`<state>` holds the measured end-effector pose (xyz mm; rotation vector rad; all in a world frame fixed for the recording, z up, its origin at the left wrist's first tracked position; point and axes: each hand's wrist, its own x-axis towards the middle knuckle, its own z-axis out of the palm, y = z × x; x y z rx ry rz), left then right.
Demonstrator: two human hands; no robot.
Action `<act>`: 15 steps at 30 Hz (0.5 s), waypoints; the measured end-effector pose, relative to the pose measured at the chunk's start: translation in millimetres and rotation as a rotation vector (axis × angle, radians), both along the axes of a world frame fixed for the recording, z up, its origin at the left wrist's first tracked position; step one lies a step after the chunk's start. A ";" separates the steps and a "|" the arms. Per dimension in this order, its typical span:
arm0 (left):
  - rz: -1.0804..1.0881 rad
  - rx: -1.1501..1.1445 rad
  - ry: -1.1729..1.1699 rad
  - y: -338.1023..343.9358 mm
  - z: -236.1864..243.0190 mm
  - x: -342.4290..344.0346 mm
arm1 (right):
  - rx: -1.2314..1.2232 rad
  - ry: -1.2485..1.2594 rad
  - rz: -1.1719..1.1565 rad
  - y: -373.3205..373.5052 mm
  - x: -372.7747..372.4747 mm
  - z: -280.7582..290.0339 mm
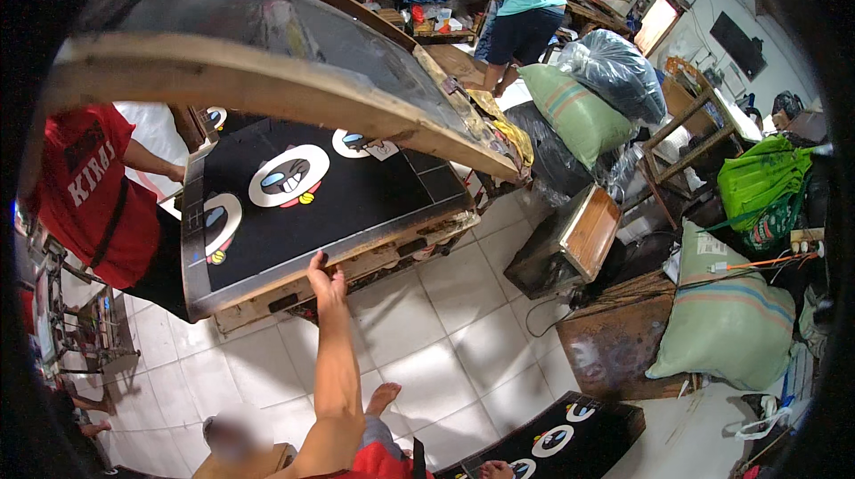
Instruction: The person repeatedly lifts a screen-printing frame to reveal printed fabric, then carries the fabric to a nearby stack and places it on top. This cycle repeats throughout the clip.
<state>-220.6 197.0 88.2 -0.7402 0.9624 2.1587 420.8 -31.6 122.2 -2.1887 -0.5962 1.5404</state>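
A: Checking the left grip (327,279). Holding or just leaning?

B: Touching the near rim of the counter (258,283), around the middle of that edge. Not telling from here: maybe closing on the rim, maybe only resting there.

A: And the right grip (496,469)?

B: Perhaps showing at the very bottom of the view, well apart from the counter. Cutting off too soon for judging whether apart or together.

A: Finding the sheet (356,203) where?

B: Lying on top of the counter, bearing cartoon faces (289,178), partly hiding behind the frame (267,85).

A: Worrying about that frame?

B: Yes, mostly. Slanting above the counter without showing any prop. Possibly dropping on losing some unseen support, then pinching the left grip at the rim, or the co-worker's hand (174,173) at the counter's left side.

A: Fearing anything for the sheet?

B: Possibly dragging askew, through pressing unevenly along the rim. Possibly smearing the faces too, through brushing across wet ink; not telling wetness from here.

A: Noticing the yellow rag (505,127)?

B: Bunching beside the frame's end, off the counter's right side. Possibly catching under the frame, through hanging so near.
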 end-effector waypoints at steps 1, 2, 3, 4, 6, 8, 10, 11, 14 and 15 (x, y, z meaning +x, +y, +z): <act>-0.026 0.052 0.075 -4.0 7.9 -3.0 | -0.018 -0.005 -0.002 1.5 3.1 1.5; -0.049 0.094 0.187 -6.0 14.5 -6.8 | 0.007 -0.015 0.029 1.0 6.8 1.8; -0.100 0.138 0.188 -7.1 23.2 -9.9 | 0.028 -0.021 0.059 -0.8 10.6 4.2; -0.144 0.220 0.243 -9.3 31.6 -12.6 | 0.054 -0.021 0.089 -2.1 13.9 5.3; -0.165 0.228 0.311 -18.6 49.9 -16.2 | 0.091 0.100 0.035 -4.4 19.2 8.1; -0.152 0.332 0.374 -36.1 70.8 -8.3 | 0.113 -0.052 0.170 -0.5 21.8 12.0; -0.142 0.461 0.492 -75.2 92.2 16.5 | 0.252 0.033 0.186 9.6 24.5 23.6; -0.112 0.376 0.438 -98.7 104.0 33.9 | 0.271 0.071 0.151 18.6 25.6 32.7; -0.092 0.147 0.288 -188.8 134.7 105.3 | 0.379 0.112 0.210 56.2 28.8 74.7; -0.179 0.160 0.252 -227.7 144.5 128.9 | 0.392 0.099 0.182 68.5 32.1 96.0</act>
